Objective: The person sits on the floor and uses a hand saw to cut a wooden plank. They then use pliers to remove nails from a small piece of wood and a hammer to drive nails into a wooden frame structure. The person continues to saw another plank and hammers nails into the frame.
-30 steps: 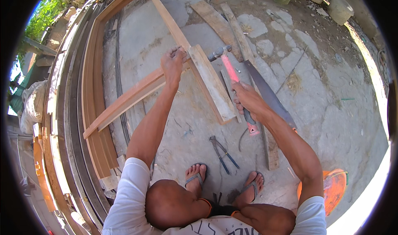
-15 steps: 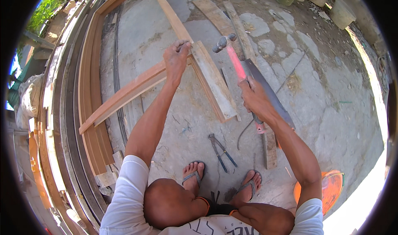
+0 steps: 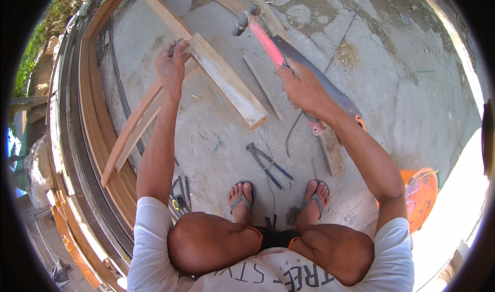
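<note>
My right hand (image 3: 300, 85) is wrapped round the pink handle of a hammer (image 3: 265, 43), whose grey metal head is held up over the ground to the right of the joined timbers. Thumb and fingers of my left hand (image 3: 172, 65) are pinched together at the joint, beside the upper end of a short pale-faced board (image 3: 227, 80). Whatever those fingers hold is too small to make out. A long plank (image 3: 160, 6) runs away from this joint, and a reddish crosspiece (image 3: 133, 124) slopes down to the left from it.
A handsaw (image 3: 322, 75) lies under my right forearm, near a wood block (image 3: 331, 155). Pincers (image 3: 268, 164) rest before my feet. An orange bucket (image 3: 420, 199) stands at right, a tape measure (image 3: 178, 203) by my left knee. Long timbers (image 3: 95, 86) line the left side.
The whole view has shifted, so the timbers and both hands appear further left and higher. The tape measure by my knee has come into sight. Both hands keep their closed grips.
</note>
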Available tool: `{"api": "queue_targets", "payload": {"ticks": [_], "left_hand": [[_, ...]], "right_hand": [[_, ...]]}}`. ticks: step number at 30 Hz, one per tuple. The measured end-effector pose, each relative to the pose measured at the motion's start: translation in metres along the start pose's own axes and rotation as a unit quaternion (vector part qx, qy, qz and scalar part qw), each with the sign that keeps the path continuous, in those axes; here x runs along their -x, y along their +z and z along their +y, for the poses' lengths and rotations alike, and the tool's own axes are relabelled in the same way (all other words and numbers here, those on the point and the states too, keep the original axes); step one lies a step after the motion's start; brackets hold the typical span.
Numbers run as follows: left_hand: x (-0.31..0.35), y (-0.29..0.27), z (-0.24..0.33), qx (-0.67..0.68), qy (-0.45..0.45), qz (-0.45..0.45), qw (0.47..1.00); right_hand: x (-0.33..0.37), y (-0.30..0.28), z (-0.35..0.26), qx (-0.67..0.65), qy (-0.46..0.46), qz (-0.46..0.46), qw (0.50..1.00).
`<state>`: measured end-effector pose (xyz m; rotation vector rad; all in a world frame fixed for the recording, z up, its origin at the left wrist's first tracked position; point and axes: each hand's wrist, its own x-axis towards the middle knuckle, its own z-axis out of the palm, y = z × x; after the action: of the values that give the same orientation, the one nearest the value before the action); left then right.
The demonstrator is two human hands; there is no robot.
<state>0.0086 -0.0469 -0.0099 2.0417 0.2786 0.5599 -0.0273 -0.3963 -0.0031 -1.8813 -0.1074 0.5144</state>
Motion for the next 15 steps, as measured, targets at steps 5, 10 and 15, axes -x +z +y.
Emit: {"api": "queue_targets", "payload": {"ticks": [5,10,15], "left_hand": [[0.000,0.002,-0.008,0.001,0.028,0.002,1.000],[0.002,-0.001,-0.001,0.066,-0.006,-0.006,0.998],[0.000,0.002,0.002,0.107,-0.034,-0.011,0.994]], "right_hand": [[0.020,-0.010,-0.013,0.027,-0.006,-0.020,0.999],[0.026,-0.010,-0.031,0.082,-0.032,-0.025,0.996],[0.036,0.001,-0.030,0.116,-0.132,-0.002,0.984]]}}
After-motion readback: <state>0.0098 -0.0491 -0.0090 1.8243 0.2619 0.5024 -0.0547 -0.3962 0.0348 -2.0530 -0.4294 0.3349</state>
